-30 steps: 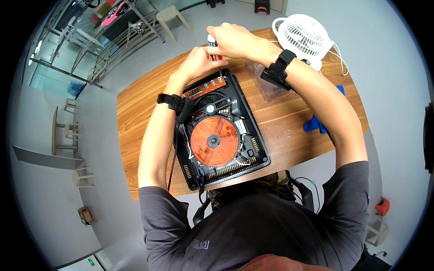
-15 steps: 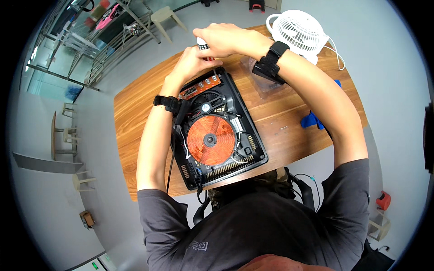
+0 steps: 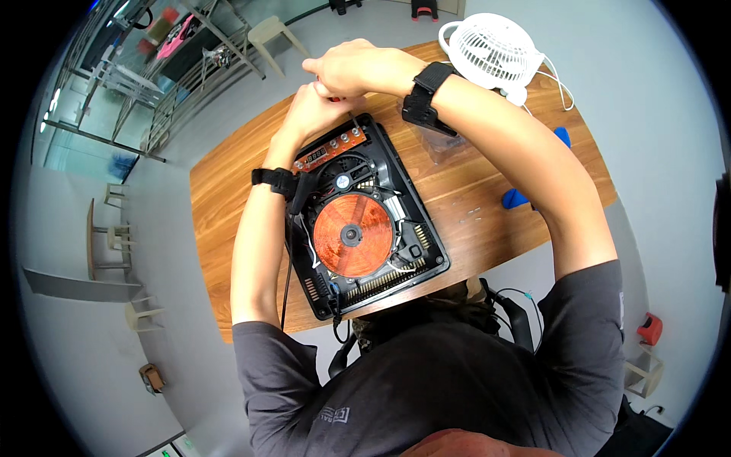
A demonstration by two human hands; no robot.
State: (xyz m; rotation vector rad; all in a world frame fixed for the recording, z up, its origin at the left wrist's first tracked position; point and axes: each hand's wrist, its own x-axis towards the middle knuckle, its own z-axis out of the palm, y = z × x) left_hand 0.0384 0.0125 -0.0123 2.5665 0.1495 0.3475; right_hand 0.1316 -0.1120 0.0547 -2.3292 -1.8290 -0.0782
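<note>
An opened induction cooker [image 3: 426, 242] lies on the table, its copper coil [image 3: 332, 236], small fan [image 3: 343, 182] and orange control board [image 3: 333, 150] exposed. Over its far edge, my right hand [image 3: 352, 67] is closed around the top of a screwdriver [image 3: 354, 119], hiding most of the handle. Just below it, my left hand [image 3: 314, 109] is closed about the screwdriver's lower part. The thin shaft slants down to the far right end of the control board; I cannot tell whether its tip sits in a screw.
A white desk fan [image 3: 493, 52] with a cord stands at the far right of the wooden table [image 3: 487, 242]. A clear plastic box [image 3: 442, 145] is partly under my right arm. Blue objects [image 3: 515, 199] and several small screws [image 3: 470, 214] lie to the right. A black cable runs beside the cooker's left edge.
My right hand has turned and shifted slightly left, now covering the white handle end that showed before. The left hand stays at nearly the same place; the whole view has shifted a little.
</note>
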